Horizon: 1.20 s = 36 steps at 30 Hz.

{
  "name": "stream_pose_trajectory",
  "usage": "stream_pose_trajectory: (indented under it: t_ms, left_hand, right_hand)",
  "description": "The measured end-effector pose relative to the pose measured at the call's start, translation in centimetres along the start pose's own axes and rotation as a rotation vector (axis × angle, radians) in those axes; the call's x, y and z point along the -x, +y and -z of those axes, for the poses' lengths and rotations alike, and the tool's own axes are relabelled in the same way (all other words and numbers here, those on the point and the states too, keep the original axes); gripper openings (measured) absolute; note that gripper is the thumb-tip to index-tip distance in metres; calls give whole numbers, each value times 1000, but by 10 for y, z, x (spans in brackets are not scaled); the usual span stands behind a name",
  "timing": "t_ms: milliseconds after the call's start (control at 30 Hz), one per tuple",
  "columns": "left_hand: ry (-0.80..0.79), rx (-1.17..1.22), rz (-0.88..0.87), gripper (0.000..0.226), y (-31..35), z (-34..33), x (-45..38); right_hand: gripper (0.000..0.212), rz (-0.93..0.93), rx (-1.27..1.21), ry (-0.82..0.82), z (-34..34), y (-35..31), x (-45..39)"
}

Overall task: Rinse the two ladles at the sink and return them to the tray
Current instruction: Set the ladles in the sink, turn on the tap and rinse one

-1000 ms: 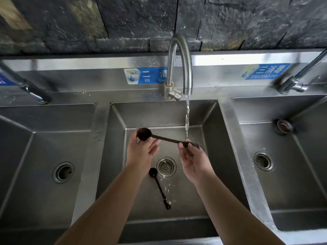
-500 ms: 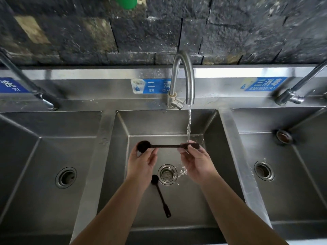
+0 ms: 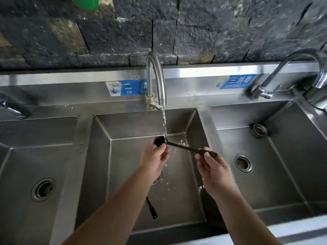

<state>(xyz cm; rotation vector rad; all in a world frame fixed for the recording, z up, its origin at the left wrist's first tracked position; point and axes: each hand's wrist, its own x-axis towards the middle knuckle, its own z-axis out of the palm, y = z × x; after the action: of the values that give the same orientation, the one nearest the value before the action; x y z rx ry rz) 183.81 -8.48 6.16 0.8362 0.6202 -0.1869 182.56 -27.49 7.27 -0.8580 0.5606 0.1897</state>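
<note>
I hold a small dark ladle (image 3: 184,147) across the middle sink basin (image 3: 134,124). My left hand (image 3: 155,156) grips its round bowl end, and my right hand (image 3: 212,165) pinches the handle's tip. Water from the middle faucet (image 3: 156,80) falls on the ladle just beside the bowl and splashes. A second dark ladle (image 3: 151,207) lies on the basin floor below; my left forearm hides its bowl, and only the handle shows. No tray is in view.
Steel basins flank the middle one, left (image 3: 42,190) and right (image 3: 265,174), each with a drain. A second faucet (image 3: 283,68) arches over the right basin, and a tap (image 3: 12,106) sits at the left. A dark stone wall rises behind.
Both hands shifted the ladle rightward, so the stream now strikes near the bowl instead of the handle end. The handle now tilts down to the right. The second ladle has stayed put.
</note>
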Motion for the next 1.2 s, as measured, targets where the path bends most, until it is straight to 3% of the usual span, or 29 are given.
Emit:
stream_pose_trajectory:
  t_ms: [200,367,600,800,900,1000,1200]
  left_hand:
    - [13,28,106,32,-3,-17,-4]
    - [45,167,163,9,1,-16,-6]
    - [68,152,202,22,-2,-8,-7]
    - [114,145,169,16,3,4,-6]
    - [120,114,146,15,9,8,-6]
    - [113,160,132,23,14,9,-4]
    - [144,277,65,31,32,17,1]
  right_hand:
    - [24,73,-4,-12,5,-18,17]
    - [23,108,84,-91,2,-16,22]
    - [29,380,690,-43,6,14,27]
    - [39,267,387,131,7,23,18]
    - [19,190,197,184,-1,19,8]
    - [11,138,92,183,-11,15,2]
    - [20,77,54,90,-34,16,-7]
